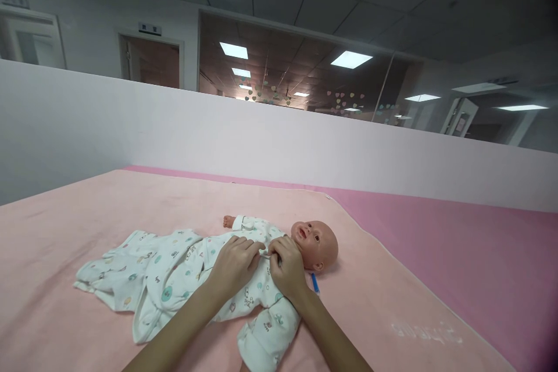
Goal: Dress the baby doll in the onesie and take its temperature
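A baby doll [320,247] lies on its back with its head to the right. It wears a white baby outfit [178,270] printed with small coloured figures, the lower part spread out to the left. My left hand [238,258] is closed in a pinch on the outfit's front at the chest. Close beside it, just below the doll's chin, my right hand [285,264] also pinches the cloth near the neckline. My fingers hide whatever fastening may lie between them. One doll hand [228,221] pokes out of the far sleeve.
A peach blanket [392,285] lies under the doll, over a pink mat [479,256]. A thin blue object [314,283] rests by the doll's neck, partly hidden. Behind stands a low white wall [261,133], with a window beyond it.
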